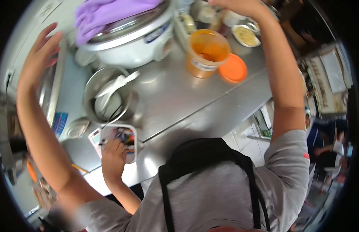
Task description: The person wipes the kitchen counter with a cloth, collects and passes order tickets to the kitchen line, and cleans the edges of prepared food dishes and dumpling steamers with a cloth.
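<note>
My left hand is raised at the left, its fingers apart and nothing in them, beside the white rice cooker. My right hand reaches to the top edge, where part of it is cut off; whether it holds anything is hidden. Near it are small jars and a white dish of pale yellow food. Below stands an open tub with orange contents, its orange lid lying flat beside it. Another person's hand dips into a white container of small items.
A purple cloth drapes over the cooker's lid. On the steel counter sits a metal pot with white utensils in it. A calculator is beside the white container. Other people are at the far right.
</note>
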The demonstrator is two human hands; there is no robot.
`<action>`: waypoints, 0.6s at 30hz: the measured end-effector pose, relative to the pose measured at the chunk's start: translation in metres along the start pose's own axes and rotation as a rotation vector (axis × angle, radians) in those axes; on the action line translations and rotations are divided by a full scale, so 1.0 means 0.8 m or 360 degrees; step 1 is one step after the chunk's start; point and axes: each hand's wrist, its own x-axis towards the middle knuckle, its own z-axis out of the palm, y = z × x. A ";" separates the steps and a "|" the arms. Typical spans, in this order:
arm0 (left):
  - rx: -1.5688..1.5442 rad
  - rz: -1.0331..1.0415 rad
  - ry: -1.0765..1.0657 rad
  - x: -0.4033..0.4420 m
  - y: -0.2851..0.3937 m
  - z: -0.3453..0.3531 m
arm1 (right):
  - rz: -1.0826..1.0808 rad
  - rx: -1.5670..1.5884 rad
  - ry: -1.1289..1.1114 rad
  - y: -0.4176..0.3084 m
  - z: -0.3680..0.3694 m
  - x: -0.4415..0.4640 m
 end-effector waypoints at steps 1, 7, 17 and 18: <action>0.0042 0.0055 0.0003 -0.008 0.017 0.006 | 0.0009 -0.0009 0.0007 0.023 0.002 -0.016; 0.0127 0.0248 -0.0443 -0.019 0.110 0.086 | 0.0646 0.0125 -0.0208 0.203 0.076 -0.113; -0.0182 -0.0442 -0.0442 -0.005 0.108 0.388 | 0.0994 0.0357 -0.0330 0.353 0.249 -0.210; -0.0413 -0.0681 -0.0532 -0.011 0.118 0.401 | 0.0891 0.0385 -0.0314 0.353 0.252 -0.209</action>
